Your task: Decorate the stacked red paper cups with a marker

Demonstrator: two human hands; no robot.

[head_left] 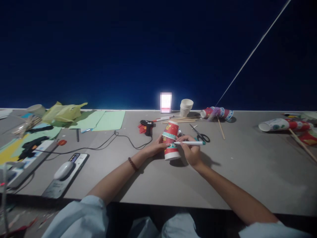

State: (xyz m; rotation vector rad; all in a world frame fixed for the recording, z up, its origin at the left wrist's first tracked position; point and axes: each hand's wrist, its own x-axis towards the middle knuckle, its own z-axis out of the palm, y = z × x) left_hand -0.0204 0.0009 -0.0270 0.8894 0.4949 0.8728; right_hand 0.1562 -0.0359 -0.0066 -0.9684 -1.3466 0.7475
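Paper cups [170, 136], red with white and teal bands, are held as a tilted column above the table's middle; by the left hand [157, 147] they are gripped from the side, the thumb laid across the front and the other fingers mostly hidden behind; by the right hand [192, 152] a white marker [194, 143] with a teal end is pinched between bent fingers, its other end brought up to the cups, though whether contact is made cannot be made out. On the left wrist a dark beaded bracelet [132, 164] is worn.

Close beyond, a black glue gun [148, 126] is laid on the left and dark-handled scissors [201, 135] on the right; wooden sticks [184, 121] and a stack of white cups [186, 107] are set behind. Farther right, decorated cup pieces [225, 113] are laid near the back edge; at the left, pale green sheets [109, 120], a yellow bag [63, 112] and a white power strip [32, 162] are spread. By the grey table [235, 185] everything is borne, its surface dulled by dim light and marked by shadows; it is backed by a dark blue wall [123, 49], crossed at the right by a pale slanting line [255, 49], with a glowing screen [165, 102] propped at its foot.
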